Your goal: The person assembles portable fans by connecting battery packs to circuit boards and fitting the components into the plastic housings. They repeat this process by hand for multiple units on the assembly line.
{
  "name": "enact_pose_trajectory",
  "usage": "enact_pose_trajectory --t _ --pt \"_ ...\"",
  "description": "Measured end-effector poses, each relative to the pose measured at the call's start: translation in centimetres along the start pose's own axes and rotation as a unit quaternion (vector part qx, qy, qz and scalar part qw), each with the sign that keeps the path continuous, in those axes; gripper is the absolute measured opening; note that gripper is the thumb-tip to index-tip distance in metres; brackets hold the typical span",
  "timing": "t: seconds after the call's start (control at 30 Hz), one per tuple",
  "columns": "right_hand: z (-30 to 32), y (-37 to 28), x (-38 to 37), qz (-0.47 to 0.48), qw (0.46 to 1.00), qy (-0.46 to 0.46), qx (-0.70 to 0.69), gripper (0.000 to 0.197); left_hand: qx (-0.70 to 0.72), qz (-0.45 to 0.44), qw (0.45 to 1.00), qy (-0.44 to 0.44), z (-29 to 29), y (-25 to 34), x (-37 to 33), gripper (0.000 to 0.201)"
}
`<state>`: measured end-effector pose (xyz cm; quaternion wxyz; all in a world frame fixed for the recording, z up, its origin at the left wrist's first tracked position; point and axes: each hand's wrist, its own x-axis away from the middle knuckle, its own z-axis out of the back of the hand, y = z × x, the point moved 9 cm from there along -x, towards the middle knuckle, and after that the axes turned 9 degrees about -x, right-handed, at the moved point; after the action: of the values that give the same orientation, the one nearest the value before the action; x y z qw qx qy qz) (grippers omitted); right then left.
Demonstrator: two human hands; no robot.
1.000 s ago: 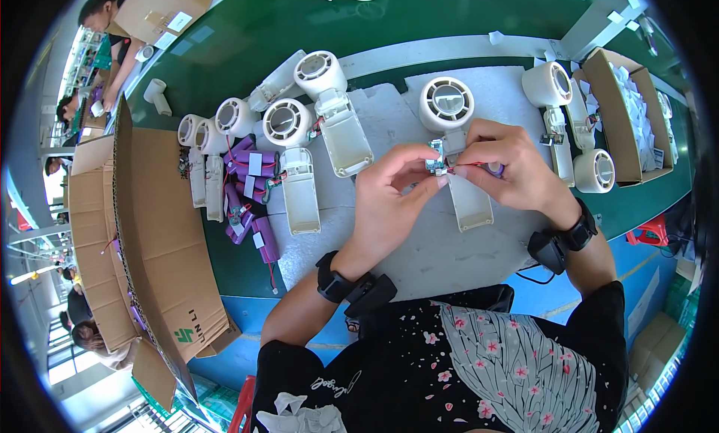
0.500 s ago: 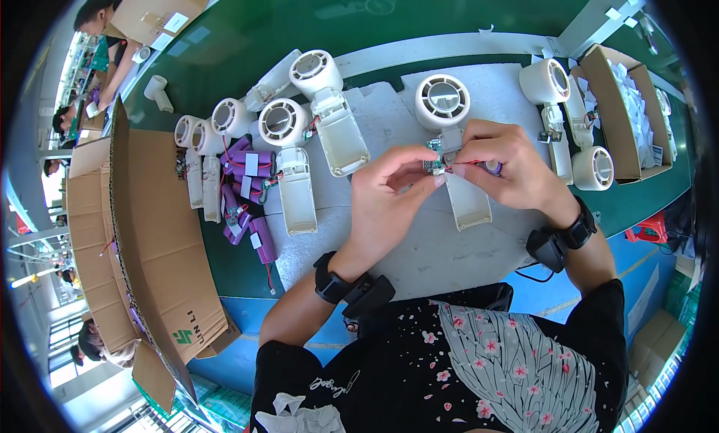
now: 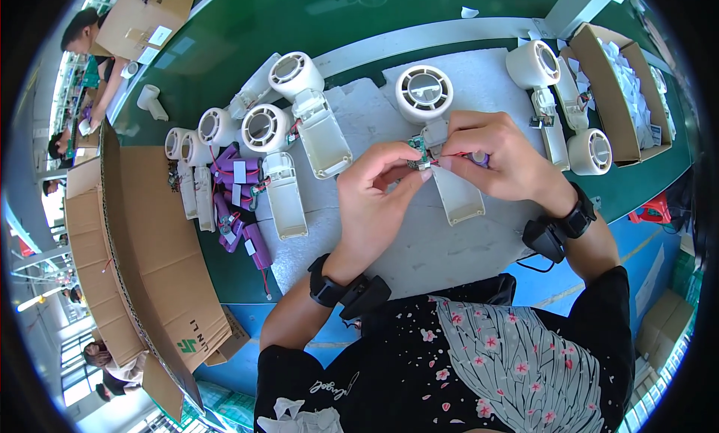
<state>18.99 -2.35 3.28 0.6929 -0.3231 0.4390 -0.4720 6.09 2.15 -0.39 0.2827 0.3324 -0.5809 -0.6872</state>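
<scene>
My left hand [image 3: 376, 201] pinches a small green circuit board [image 3: 418, 144] between thumb and fingertips. Right beside it, my right hand [image 3: 505, 162] has thumb and forefinger closed on a thin red wire lead at the board's edge. A purple battery cell [image 3: 480, 158] shows partly under the right hand's fingers; the rest of it is hidden. Below both hands lies an open white handle shell [image 3: 460, 198], joined to a round white fan head [image 3: 424, 94] just beyond. Whether the lead's end sits in the board's socket is too small to tell.
Several white fan units, one fan head [image 3: 266, 129] among them, lie left on a grey mat [image 3: 359, 268]. Purple battery packs [image 3: 238, 172] are heaped beside a large cardboard box [image 3: 161, 231]. More fan units [image 3: 533, 64] and a paper-filled carton [image 3: 605, 96] stand right. A co-worker [image 3: 84, 36] is at far left.
The view has shifted a little, so the table's things appear slightly further left. Both hands keep hold of the board and the wire lead, with hardly any change in grip.
</scene>
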Motion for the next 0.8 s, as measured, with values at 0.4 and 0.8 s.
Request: enact_pose_trajectory --t 0.4,0.8 --pt "0.02 0.05 0.19 0.002 1.0 0.005 0.008 0.004 -0.025 0.024 0.999 -0.004 0.04 0.01 0.05 0.03" --pt "0.01 0.35 0.21 -0.013 1.0 0.013 -0.005 0.004 0.022 0.021 0.999 -0.022 -0.41 -0.2 0.04 0.034"
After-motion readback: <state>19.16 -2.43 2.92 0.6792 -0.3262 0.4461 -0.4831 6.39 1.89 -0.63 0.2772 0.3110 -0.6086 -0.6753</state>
